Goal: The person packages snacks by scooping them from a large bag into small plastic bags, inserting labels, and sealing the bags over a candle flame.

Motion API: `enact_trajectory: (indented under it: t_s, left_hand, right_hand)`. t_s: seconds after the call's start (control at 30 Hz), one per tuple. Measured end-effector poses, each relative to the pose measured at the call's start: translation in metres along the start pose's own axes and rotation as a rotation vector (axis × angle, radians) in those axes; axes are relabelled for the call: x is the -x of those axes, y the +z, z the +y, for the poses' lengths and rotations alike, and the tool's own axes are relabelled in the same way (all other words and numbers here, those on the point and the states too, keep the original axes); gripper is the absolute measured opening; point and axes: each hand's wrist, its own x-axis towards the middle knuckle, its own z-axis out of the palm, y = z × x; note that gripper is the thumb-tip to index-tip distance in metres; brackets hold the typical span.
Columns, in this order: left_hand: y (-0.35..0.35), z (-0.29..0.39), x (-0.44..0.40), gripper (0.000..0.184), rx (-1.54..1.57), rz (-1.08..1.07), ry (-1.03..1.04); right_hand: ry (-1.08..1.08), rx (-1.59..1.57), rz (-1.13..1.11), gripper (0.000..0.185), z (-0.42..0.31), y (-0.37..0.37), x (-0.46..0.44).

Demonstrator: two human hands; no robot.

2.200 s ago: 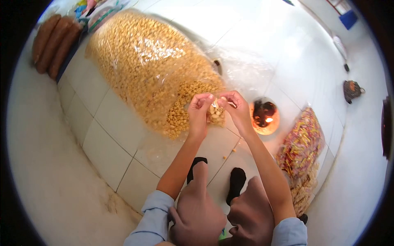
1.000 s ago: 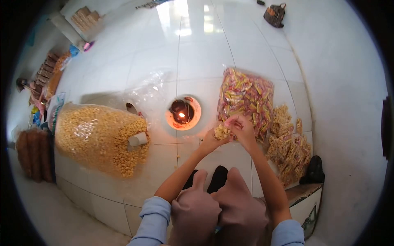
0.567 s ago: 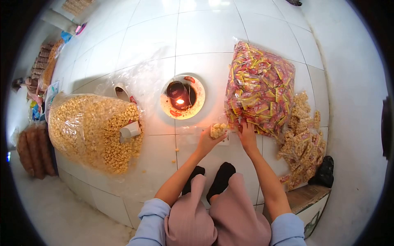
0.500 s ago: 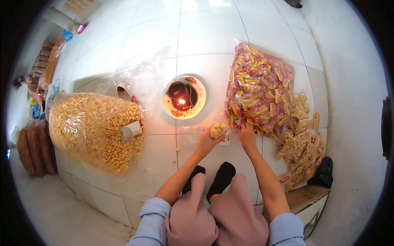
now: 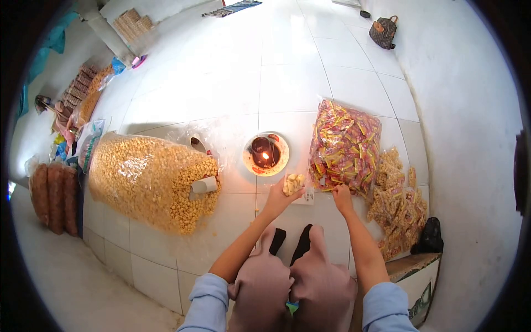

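Note:
My left hand (image 5: 279,200) is closed around a small clear bag of pale yellow puffed snacks (image 5: 293,183), held upright above the floor. Just right of it my right hand (image 5: 342,197) has its fingers pinched together by the lower edge of a big clear bag of red and yellow sachets (image 5: 345,146). Whatever those fingers hold is too small to make out. A white card-like piece (image 5: 306,196) lies under and beside the snack bag. Ahead of my left hand, a small flame (image 5: 265,156) burns in a dark-stained plate (image 5: 283,157).
At left lies a large open bag of yellow snacks (image 5: 138,177) with a white cup (image 5: 204,185) in it. Filled snack packets (image 5: 401,213) are piled at right, near a black bag (image 5: 431,237). A person (image 5: 63,119) sits far left. A handbag (image 5: 383,33) stands by the wall.
The view has tilted up, showing more of the far floor. My right hand has drawn back slightly from the sachet bag, fingers now bunched. My left hand still holds the snack bag.

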Motion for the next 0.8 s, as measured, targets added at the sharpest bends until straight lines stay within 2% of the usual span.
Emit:
enact_trajectory:
  t_s: [0.07,0.13,0.2,0.33,0.4,0.53,0.6,0.63,0.7,0.73,0.8]
  left_hand:
    - [0.0,-0.022,-0.004,0.028,-0.04,0.013,0.081]
    - [0.003,-0.05,-0.015,0.03,-0.053,0.014,0.061]
    - [0.008,-0.078,-0.024,0.032,-0.063,0.009,0.032]
    - [0.021,-0.115,-0.042,0.027,-0.175,-0.09,-0.086]
    - [0.027,-0.122,-0.046,0.027,-0.203,-0.106,-0.101]
    - [0.03,-0.12,-0.047,0.027,-0.186,-0.114,-0.041]
    - [0.031,-0.109,-0.044,0.027,-0.161,-0.119,-0.014]
    - [0.03,-0.097,-0.042,0.028,-0.113,-0.116,-0.034]
    - [0.027,-0.066,-0.037,0.028,-0.072,-0.113,-0.026]
    - [0.025,-0.048,-0.033,0.029,-0.099,-0.12,0.021]
    - [0.023,-0.007,-0.027,0.031,-0.131,-0.124,0.105]
  right_hand:
    - [-0.048,0.013,0.03,0.011,0.003,0.011,-0.004]
    - [-0.086,0.03,0.049,0.013,0.007,0.022,-0.008]
    - [-0.267,0.115,0.121,0.021,0.015,0.029,-0.014]
    - [-0.338,0.315,-0.029,0.022,0.03,0.039,-0.025]
    - [-0.449,0.544,-0.103,0.024,0.039,0.042,-0.032]
    - [-0.483,0.498,-0.072,0.021,0.033,0.037,-0.034]
    - [-0.158,-0.037,0.028,0.016,0.011,0.016,-0.031]
    - [-0.169,-0.038,0.041,0.016,-0.008,-0.002,-0.03]
    - [0.189,-0.584,-0.027,0.016,-0.048,-0.049,-0.03]
    - [0.168,-0.587,-0.009,0.016,-0.062,-0.07,-0.028]
    - [-0.024,-0.811,-0.102,0.018,-0.091,-0.116,-0.025]
